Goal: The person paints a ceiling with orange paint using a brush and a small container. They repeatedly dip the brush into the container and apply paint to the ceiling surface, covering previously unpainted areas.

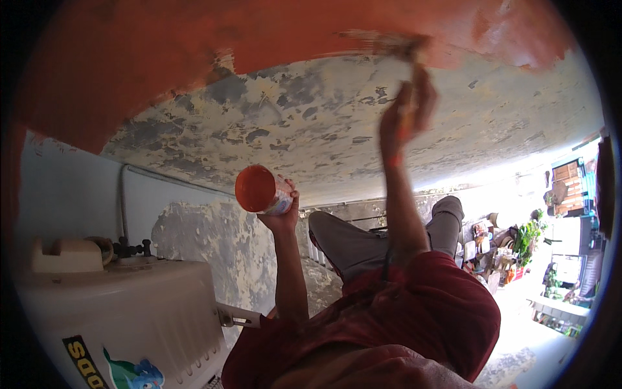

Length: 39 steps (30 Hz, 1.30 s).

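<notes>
A single head-worn fisheye view tilts steeply upward, close beneath a peeling, partly orange-painted ceiling [311, 123], with the person's raised arms entering from below.

red shirt [414, 305], grey trousers [353, 243], bare forearms

Daylight glare blown out at right; left dim; raised brush [389, 44] motion-blurred; fisheye edges bent, dark.

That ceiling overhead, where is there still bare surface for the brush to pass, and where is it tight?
Bare, flaky grey ceiling runs below the orange painted band, from the left wall to the bright right side. The right hand holds the brush at the paint edge. It is tighter low left, between the left hand's paint cup and the white tank.
</notes>
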Tool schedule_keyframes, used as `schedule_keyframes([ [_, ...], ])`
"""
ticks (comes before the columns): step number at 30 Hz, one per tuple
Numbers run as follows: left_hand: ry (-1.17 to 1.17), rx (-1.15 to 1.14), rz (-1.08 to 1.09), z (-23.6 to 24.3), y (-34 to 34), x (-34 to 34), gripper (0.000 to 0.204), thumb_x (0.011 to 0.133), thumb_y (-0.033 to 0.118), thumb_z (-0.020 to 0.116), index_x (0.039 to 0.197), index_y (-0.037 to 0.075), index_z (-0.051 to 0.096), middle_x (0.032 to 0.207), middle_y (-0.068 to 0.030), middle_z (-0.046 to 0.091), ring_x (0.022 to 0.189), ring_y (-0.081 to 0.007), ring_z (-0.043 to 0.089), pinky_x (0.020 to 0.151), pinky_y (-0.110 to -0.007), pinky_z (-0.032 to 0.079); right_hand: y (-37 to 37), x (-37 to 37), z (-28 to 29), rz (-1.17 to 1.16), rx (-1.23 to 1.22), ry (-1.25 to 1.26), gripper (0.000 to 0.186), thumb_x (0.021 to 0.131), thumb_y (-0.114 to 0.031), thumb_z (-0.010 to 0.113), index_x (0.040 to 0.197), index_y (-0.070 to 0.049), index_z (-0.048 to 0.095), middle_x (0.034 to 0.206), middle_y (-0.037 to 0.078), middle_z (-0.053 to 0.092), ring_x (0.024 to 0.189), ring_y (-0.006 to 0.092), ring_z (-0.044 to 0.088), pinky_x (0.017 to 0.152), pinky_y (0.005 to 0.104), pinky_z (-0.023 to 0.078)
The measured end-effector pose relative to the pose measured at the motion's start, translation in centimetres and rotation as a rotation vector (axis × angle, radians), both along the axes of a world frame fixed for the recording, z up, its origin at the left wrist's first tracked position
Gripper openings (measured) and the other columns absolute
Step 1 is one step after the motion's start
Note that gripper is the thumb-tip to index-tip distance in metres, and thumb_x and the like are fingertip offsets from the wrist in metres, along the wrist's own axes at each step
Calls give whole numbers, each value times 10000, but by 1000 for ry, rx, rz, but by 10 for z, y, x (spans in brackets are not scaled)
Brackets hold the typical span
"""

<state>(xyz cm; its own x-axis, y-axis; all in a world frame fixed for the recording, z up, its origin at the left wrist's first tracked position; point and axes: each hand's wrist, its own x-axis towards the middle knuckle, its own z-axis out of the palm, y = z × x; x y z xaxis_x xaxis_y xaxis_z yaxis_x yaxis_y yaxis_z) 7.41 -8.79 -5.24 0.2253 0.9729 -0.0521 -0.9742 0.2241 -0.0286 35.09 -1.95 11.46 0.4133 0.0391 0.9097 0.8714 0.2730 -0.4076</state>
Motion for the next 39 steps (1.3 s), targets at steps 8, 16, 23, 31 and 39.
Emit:
schedule_keyframes([
  [8, 72, -65, 39, -12, -9, -16, 620, 861, 486, 601, 1339, 101, 509, 1287, -153, 567, 1142, -353, 546, 817, -431, 489, 19, -168, 46, 644, -93, -158, 506, 717, -50, 691, 1212, -125, 615, 1182, 172, 592, 1016, 344, 602, 806, 430, 525],
  [16, 24, -40, 3, -16, -7, -10, 577, 852, 432, 641, 1314, 108, 521, 1281, -166, 540, 1175, -341, 510, 833, -419, 493, 21, -2, -74, 940, -213, 735, 374, 998, -190, 516, 1303, 26, 501, 1224, 120, 587, 1061, 187, 582, 881, 330, 511],
  [23, 45, -18, 51, -26, -20, -23, 618, 845, 457, 640, 1330, 100, 502, 1293, -169, 534, 1181, -344, 505, 821, -427, 504, -9, -10, 14, 276, 167, 195, 321, 955, -219, 585, 1187, 2, 570, 1098, 133, 603, 964, 222, 587, 788, 332, 491],
  [31, 128, -63, 138, -31, -31, -45, 612, 856, 488, 602, 1323, 100, 524, 1254, -152, 582, 1126, -364, 559, 806, -445, 518, 46, -235, 27, 633, -149, -237, 349, 719, -139, 681, 1065, -179, 657, 1200, 114, 558, 1087, 305, 545, 746, 397, 557],
  [39, 108, -3, 186, -25, -34, -34, 615, 854, 452, 618, 1324, 66, 526, 1271, -179, 573, 1179, -367, 533, 855, -450, 510, 29, -110, 35, 954, -161, -27, 411, 834, -35, 652, 1234, -107, 594, 1230, 111, 565, 1064, 254, 588, 780, 338, 563],
])
